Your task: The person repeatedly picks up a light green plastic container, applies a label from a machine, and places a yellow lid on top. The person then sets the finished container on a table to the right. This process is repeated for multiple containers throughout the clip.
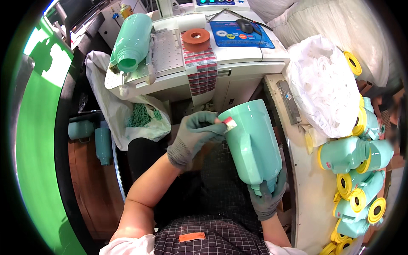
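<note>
In the middle, a teal plastic jug shell (256, 142) with a side handle is tilted, its wide end up and its narrow neck down. My right hand (268, 196), in a grey glove, grips it around the neck end. My gloved left hand (193, 136) is closed in a pinch on a small red-and-white sticker (229, 123). That sticker lies against or right beside the jug's surface near the wide end, left of the handle; whether it is stuck down I cannot tell.
A sheet of printed stickers (201, 76) hangs off the white machine table (170, 78), under an orange tape roll (196, 39). Another teal jug (134, 40) lies there. At right are a white bag of pale rings (323, 89) and several yellow-rimmed jugs (344, 153). Green scraps (142, 114) fill a sack.
</note>
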Demonstrator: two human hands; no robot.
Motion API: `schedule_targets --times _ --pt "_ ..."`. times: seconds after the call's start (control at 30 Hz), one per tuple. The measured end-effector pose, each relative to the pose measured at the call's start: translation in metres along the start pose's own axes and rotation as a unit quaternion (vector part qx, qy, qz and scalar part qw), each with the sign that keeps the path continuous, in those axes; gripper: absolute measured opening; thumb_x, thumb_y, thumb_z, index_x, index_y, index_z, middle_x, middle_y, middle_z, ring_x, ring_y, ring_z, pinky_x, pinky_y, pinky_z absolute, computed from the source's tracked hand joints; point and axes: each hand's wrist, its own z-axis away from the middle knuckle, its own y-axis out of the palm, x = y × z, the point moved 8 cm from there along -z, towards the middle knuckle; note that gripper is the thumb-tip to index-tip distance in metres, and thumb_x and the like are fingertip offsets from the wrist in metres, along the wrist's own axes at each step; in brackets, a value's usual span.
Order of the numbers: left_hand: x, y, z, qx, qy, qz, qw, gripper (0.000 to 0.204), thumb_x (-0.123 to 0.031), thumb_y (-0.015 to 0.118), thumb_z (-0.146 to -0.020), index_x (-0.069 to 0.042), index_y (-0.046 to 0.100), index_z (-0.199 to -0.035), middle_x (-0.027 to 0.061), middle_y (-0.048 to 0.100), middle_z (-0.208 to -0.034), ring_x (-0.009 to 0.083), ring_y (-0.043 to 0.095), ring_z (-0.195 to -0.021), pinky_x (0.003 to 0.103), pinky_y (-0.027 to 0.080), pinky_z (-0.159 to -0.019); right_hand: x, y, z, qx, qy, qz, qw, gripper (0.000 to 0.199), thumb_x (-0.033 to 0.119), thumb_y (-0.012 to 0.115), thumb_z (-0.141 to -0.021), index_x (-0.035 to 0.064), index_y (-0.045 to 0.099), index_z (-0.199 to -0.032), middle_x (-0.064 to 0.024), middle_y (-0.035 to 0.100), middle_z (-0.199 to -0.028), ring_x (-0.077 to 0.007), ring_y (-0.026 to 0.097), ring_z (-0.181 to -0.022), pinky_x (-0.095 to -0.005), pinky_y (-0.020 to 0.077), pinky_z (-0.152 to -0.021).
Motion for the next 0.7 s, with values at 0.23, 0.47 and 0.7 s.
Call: schedule_targets --times 0.23,0.47,0.7 --pt "0.012 0.014 0.004 0.034 -0.069 -0.003 0.997 0.008 -0.004 0.079 -0.092 0.002 0.073 -0.093 0.0075 0.074 -0.084 0.0116 0.07 -0.074 0.027 0.058 -0.071 0.009 0.004 0.012 -0.008 -0.03 0.022 0.999 0.066 0.02 0.094 -0.079 0.0355 0.062 -0.134 -0.0278 0.044 -0.158 -0.0423 0.056 -0.121 -0.0493 0.0492 -0.095" --pt "-0.002 -0.004 -0.002 -0.028 -0.036 -0.366 0.93 0.034 -0.028 0.089 -0.088 0.0 0.071 -0.088 0.0061 0.071 -0.077 0.0132 0.068 -0.069 0.031 0.055 -0.066 0.011 0.01 0.021 -0.012 -0.055 0.041 0.998 0.055 0.025 0.091 -0.082 0.0316 0.065 -0.13 -0.0277 0.045 -0.158 -0.0447 0.055 -0.128 -0.0509 0.0499 -0.095" --pt "-0.088 -0.109 0.019 -0.232 0.284 -0.649 0.667 0.061 -0.046 0.084 -0.085 -0.006 0.066 -0.127 0.0134 0.071 -0.118 0.0361 0.067 -0.108 0.047 0.053 -0.094 -0.02 -0.012 -0.006 -0.019 0.003 -0.053 0.998 0.08 0.036 0.087 -0.088 0.029 0.049 -0.158 -0.0355 0.039 -0.162 -0.0531 0.055 -0.132 -0.0598 0.0511 -0.1"
